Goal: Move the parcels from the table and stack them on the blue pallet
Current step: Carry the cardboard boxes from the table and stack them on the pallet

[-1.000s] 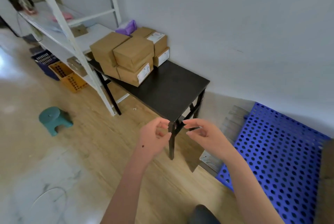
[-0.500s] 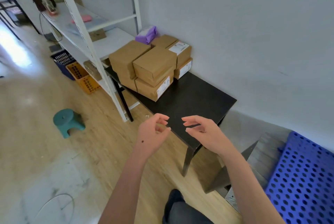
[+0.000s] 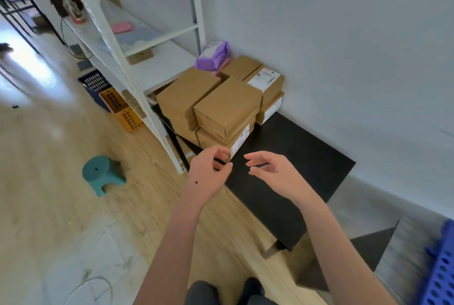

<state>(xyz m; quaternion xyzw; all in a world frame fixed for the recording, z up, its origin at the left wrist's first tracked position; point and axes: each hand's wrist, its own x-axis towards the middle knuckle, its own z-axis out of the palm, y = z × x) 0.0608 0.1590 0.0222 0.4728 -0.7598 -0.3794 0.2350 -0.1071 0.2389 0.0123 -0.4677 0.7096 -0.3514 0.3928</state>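
Several brown cardboard parcels [image 3: 227, 105] are stacked at the far left end of a black table [image 3: 294, 164] against the grey wall. The nearest lower parcel [image 3: 216, 141] carries a white label on its end. My left hand [image 3: 208, 172] hovers just in front of that parcel, fingers loosely curled, holding nothing. My right hand [image 3: 272, 173] hangs over the bare table top beside it, fingers relaxed and empty. Only a corner of the blue perforated pallet [image 3: 439, 270] shows at the bottom right.
A white metal shelf rack [image 3: 118, 58] stands left of the table, with orange [image 3: 122, 110] and blue [image 3: 94, 84] crates under it. A teal stool [image 3: 102, 174] sits on the wooden floor. A purple bag [image 3: 216, 57] lies behind the parcels. A grey step [image 3: 403, 250] lies before the pallet.
The view has swung left and closer to the table. Both empty hands have come forward over the table, near the front parcel. The pallet has slid almost out of view.
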